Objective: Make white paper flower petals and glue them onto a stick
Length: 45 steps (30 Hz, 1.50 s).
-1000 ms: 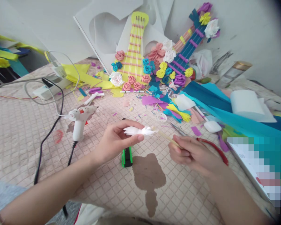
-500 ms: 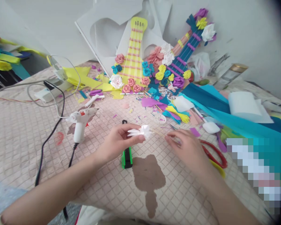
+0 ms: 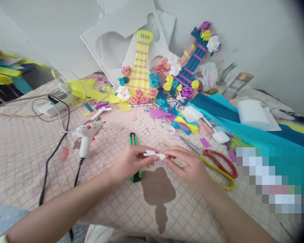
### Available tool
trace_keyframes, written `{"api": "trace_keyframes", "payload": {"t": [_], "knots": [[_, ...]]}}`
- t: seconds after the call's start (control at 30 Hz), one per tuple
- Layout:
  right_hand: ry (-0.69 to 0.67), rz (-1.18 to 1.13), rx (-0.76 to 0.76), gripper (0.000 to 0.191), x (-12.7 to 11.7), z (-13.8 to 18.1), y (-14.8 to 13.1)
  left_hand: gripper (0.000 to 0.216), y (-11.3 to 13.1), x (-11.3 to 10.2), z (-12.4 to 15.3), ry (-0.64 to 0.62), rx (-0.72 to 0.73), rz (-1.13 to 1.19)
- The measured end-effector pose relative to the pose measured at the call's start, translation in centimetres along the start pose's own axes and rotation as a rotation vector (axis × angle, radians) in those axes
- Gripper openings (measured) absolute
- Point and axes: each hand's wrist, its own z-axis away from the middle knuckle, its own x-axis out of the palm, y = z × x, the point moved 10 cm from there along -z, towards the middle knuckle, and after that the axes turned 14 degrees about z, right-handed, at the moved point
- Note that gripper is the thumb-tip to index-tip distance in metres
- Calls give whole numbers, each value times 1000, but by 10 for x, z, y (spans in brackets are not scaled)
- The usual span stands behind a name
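Observation:
A small white crepe-paper flower [image 3: 150, 153] is held above the table between both hands, its petals pointing left and its gathered base to the right. My left hand [image 3: 131, 162] pinches the petal side between thumb and fingers. My right hand [image 3: 188, 165] pinches the twisted base with its fingertips, which partly hide it. Beneath my left hand lies a green and black utility knife [image 3: 133, 140]. A thin tan stick [image 3: 164, 142] lies just beyond the fingers. Beside my right hand are scissors [image 3: 219, 162] with red and yellow handles, their blades slightly apart.
A white hot glue gun [image 3: 85, 140] with its cord stands at left, near a power strip [image 3: 54, 103]. Yellow [image 3: 142, 74] and blue [image 3: 192, 67] paper guitars with flowers lean at the back. Paper scraps, a white paper roll [image 3: 253, 113] and teal paper [image 3: 215, 114] lie at right.
My right hand has moved left to the paper flower and now pinches its base. The petals look more gathered together. The scissors, partly covered before, now show fully. The view has shifted slightly.

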Motion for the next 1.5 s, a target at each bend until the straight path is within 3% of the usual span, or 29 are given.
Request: {"api": "trace_keyframes", "payload": {"t": [0.17,0.3,0.5,0.67,0.8,0.93,1.1,1.17,1.33,1.5], "knots": [[-36,-6,60,14,2,-2,2,16,28,-2,3,63,280,-279],[-21,-7,58,13,6,0,-2,16,38,2,9,68,435,-321],[63,16,118,15,7,0,4,28,28,14,7,-38,393,-360],[-45,-158,114,24,9,0,-1,29,21,19,3,-44,327,-443],[42,-237,307,31,-2,8,28,29,38,20,10,-48,343,-506],[107,-298,410,33,-4,12,55,29,67,5,33,25,366,-492],[81,-289,380,35,-4,9,43,21,102,-12,72,69,449,-640],[62,-251,326,35,-3,7,30,23,107,-24,81,176,440,-676],[19,-191,230,34,6,3,15,32,91,-30,79,252,335,-677],[66,-171,251,33,0,2,22,25,84,-10,67,135,339,-681]]}}
